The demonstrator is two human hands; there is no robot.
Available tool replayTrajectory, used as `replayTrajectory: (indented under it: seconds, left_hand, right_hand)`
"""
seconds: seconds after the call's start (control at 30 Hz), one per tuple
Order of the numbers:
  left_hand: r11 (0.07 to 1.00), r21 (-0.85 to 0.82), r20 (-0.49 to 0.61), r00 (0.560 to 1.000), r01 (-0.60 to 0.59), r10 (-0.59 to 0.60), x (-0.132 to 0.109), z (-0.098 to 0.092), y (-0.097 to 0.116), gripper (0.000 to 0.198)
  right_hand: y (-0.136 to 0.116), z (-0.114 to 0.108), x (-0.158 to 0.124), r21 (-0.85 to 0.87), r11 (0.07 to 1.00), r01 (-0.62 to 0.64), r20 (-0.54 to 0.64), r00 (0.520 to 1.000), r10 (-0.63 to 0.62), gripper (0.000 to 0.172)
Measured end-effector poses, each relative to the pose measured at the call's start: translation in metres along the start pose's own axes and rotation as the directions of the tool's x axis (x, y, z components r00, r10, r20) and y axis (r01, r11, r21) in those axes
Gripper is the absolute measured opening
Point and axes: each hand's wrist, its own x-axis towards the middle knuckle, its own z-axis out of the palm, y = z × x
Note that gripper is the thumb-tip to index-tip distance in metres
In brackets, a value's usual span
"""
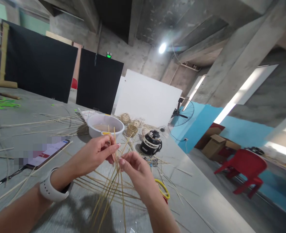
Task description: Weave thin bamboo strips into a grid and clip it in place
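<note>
Thin tan cane strips [109, 191] cross one another in a loose, partly woven bundle, with long ends fanning toward me over the table. My left hand [103, 150] pinches the upper part of the bundle; a few strip ends poke up above its fingers. Close beside it, my right hand [134, 166] has thumb and fingertips closed on the strips at the crossing. Its fingers partly hide that spot. Just beyond both hands stands a white basin [91, 129] of cloudy water. A white watch [48, 187] is on my left wrist.
A black jug [151, 144] and several woven cane balls [130, 130] stand past my hands. On the left lies a phone [48, 153] with a cable. Yellow-handled tool [163, 189] lies by my right forearm. Loose strips cover much of the grey table [184, 197]; a red chair [245, 166] stands right.
</note>
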Motion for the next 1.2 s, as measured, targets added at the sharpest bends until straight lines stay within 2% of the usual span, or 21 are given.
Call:
replayTrajectory:
  seconds: [0.17,0.37,0.57,0.77,0.87,0.93,1.0,1.07,1.1,1.13,1.17,1.2]
  left_hand:
    - [0.983,0.176,-0.026,0.998,-0.047,0.052,-0.004,0.000,0.006,0.027]
    - [0.979,0.204,-0.003,0.999,-0.033,0.035,-0.005,0.000,0.008,0.026]
    - [0.970,0.240,-0.058,0.996,-0.045,0.061,-0.008,0.005,0.010,0.030]
    - [0.971,0.234,-0.018,0.998,-0.057,0.062,-0.006,0.003,0.008,0.031]
    - [0.967,0.250,-0.025,0.998,-0.052,0.060,-0.005,0.005,0.006,0.034]
    - [0.950,0.311,-0.091,0.994,-0.031,0.062,-0.007,0.007,0.007,0.032]
    - [0.903,0.429,-0.241,0.961,-0.024,0.139,-0.010,0.010,0.009,0.036]
    - [0.818,0.573,-0.366,0.877,-0.052,0.312,-0.016,0.015,0.012,0.048]
    - [0.765,0.639,-0.375,0.835,-0.081,0.402,-0.018,0.018,0.013,0.048]
    - [0.716,0.688,-0.349,0.812,-0.116,0.467,-0.021,0.022,0.014,0.042]
    - [0.687,0.712,-0.310,0.813,-0.146,0.494,-0.023,0.027,0.014,0.035]
    - [0.686,0.710,-0.266,0.839,-0.162,0.474,-0.024,0.032,0.014,0.029]
  right_hand:
    - [0.001,0.003,-0.001,0.042,0.999,-0.005,-0.006,1.000,0.005,0.027]
    - [0.006,0.007,-0.003,0.049,0.999,0.020,-0.073,0.997,-0.016,0.027]
    - [0.008,0.013,-0.005,0.022,0.997,0.067,-0.153,0.986,-0.063,0.030]
    - [0.005,0.012,-0.005,0.011,1.000,0.029,-0.062,0.998,-0.029,0.028]
    - [0.003,0.010,-0.006,-0.070,0.996,0.061,-0.062,0.996,-0.065,0.030]
    - [0.002,0.009,-0.007,-0.157,0.982,0.104,-0.101,0.988,-0.121,0.030]
    - [0.000,0.005,-0.007,-0.242,0.960,0.144,-0.176,0.966,-0.189,0.029]
    - [-0.001,0.000,-0.007,-0.309,0.937,0.162,-0.265,0.932,-0.248,0.027]
    - [-0.002,-0.002,-0.007,-0.329,0.930,0.164,-0.307,0.912,-0.270,0.026]
    - [-0.003,-0.004,-0.008,-0.341,0.925,0.166,-0.344,0.894,-0.287,0.026]
    - [-0.003,-0.006,-0.008,-0.348,0.922,0.169,-0.374,0.877,-0.302,0.025]
    - [-0.004,-0.007,-0.008,-0.357,0.918,0.173,-0.396,0.862,-0.316,0.024]
